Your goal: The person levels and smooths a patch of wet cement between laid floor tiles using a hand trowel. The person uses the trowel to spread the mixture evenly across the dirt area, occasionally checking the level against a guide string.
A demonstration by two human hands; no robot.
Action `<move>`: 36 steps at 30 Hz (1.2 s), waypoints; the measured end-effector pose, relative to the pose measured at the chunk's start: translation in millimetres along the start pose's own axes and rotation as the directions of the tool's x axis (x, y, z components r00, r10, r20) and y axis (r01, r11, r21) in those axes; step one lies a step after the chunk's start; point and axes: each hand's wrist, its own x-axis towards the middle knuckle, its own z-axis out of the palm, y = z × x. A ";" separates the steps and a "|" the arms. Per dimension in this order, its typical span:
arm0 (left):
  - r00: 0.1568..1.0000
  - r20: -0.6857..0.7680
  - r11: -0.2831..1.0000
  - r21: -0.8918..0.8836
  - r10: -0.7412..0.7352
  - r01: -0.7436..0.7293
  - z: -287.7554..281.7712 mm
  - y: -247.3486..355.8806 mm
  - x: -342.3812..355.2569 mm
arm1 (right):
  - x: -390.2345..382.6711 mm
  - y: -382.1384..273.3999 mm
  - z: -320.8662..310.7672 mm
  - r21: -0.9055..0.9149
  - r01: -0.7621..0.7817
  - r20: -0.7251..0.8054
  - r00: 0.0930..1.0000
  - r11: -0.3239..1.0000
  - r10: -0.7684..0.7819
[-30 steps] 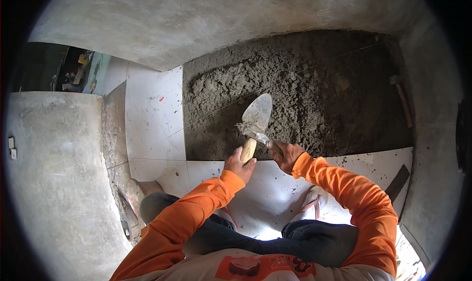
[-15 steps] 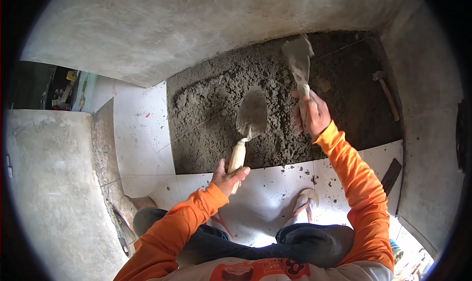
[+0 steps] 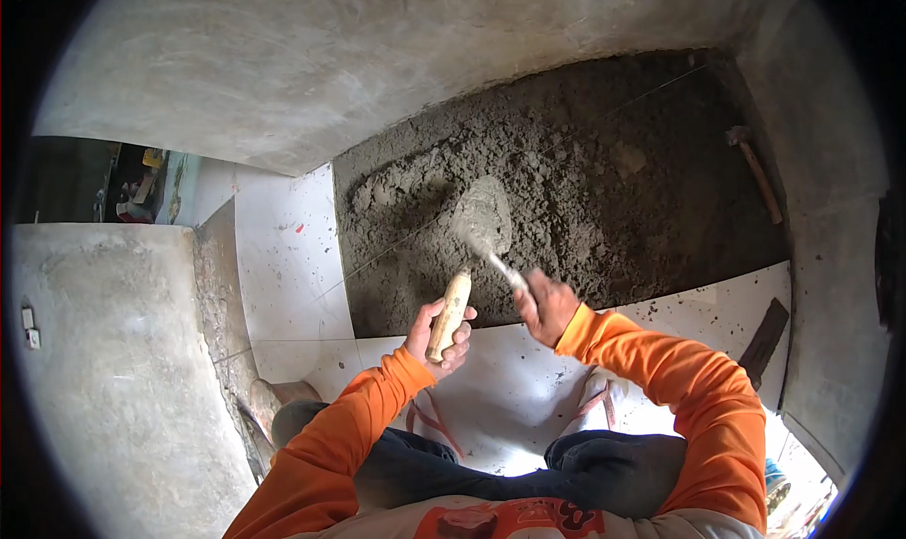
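Note:
My left hand [image 3: 440, 339] is closed around the pale wooden handle [image 3: 451, 314] of a trowel. The blade of that trowel cannot be made out; it may lie behind the other one. My right hand [image 3: 547, 307] grips the mortar-caked handle of a second trowel [image 3: 483, 216], whose blade points away to the left over the grey mortar. Both hands are close together above the near edge of the mortar bed [image 3: 566, 176]. The mortar is loose and crumbly on the left and smoother and darker on the right.
A thin string crosses the mortar. A hammer [image 3: 758, 178] lies along the right wall. White tiles [image 3: 288, 246] border the mortar on the left and near sides, with crumbs scattered on them. A dark strip [image 3: 763, 341] rests at right. Concrete walls [image 3: 311, 58] enclose the far and right sides.
My right trowel has come down and left from the far mortar, over where the left trowel's blade was visible. My left hand stays near its place, its trowel handle turned more upright.

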 end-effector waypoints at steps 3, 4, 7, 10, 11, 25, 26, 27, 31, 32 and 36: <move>0.999 0.028 0.998 -0.039 -0.045 0.047 9.7 -3.2 -2.0 | -3.6 -0.7 5.1 -0.064 0.039 0.012 0.999 0.997 -0.038; 0.998 0.026 0.998 0.002 -0.061 0.061 11.7 -4.2 -1.8 | -4.2 0.6 4.0 -0.065 0.036 0.010 0.999 0.997 -0.035; 0.996 0.036 0.996 0.039 -0.079 0.077 13.2 -5.5 -3.4 | -2.2 -1.1 -1.9 -0.047 0.024 0.036 0.999 0.999 -0.023; 0.996 0.051 0.997 0.028 -0.078 0.077 9.5 -3.6 -3.4 | 2.6 2.4 -4.5 -0.079 -0.025 0.059 0.998 0.997 0.030; 0.995 0.052 0.996 0.034 -0.081 0.079 6.7 -3.5 -4.2 | 3.7 3.1 -5.8 -0.078 -0.023 0.060 0.998 0.997 0.028; 0.951 0.205 0.972 0.078 -0.232 0.221 21.4 5.3 -23.5 | 55.2 122.5 -44.4 -0.390 -0.168 -0.076 0.986 0.906 0.150; 0.962 0.201 0.982 0.059 -0.186 0.178 20.9 6.8 -23.9 | 59.3 105.8 -44.7 -0.271 -0.249 -0.193 0.960 0.930 0.201; 0.971 0.197 0.991 0.039 -0.136 0.131 21.8 6.0 -22.5 | 63.3 82.6 -52.2 -0.144 -0.313 -0.298 0.918 0.939 0.261; 0.993 0.114 0.999 0.031 -0.034 0.031 8.8 7.8 -14.3 | 48.8 14.0 -56.4 0.039 -0.037 -0.266 0.963 0.999 0.046; 0.992 0.122 0.999 0.021 -0.032 0.030 6.2 8.9 -12.2 | 42.3 3.5 -50.2 0.021 -0.001 -0.172 0.985 1.000 0.004; 0.988 0.136 0.997 0.035 -0.067 0.063 3.9 11.7 -14.6 | 33.0 3.0 -33.5 -0.172 0.075 0.135 0.990 0.982 -0.052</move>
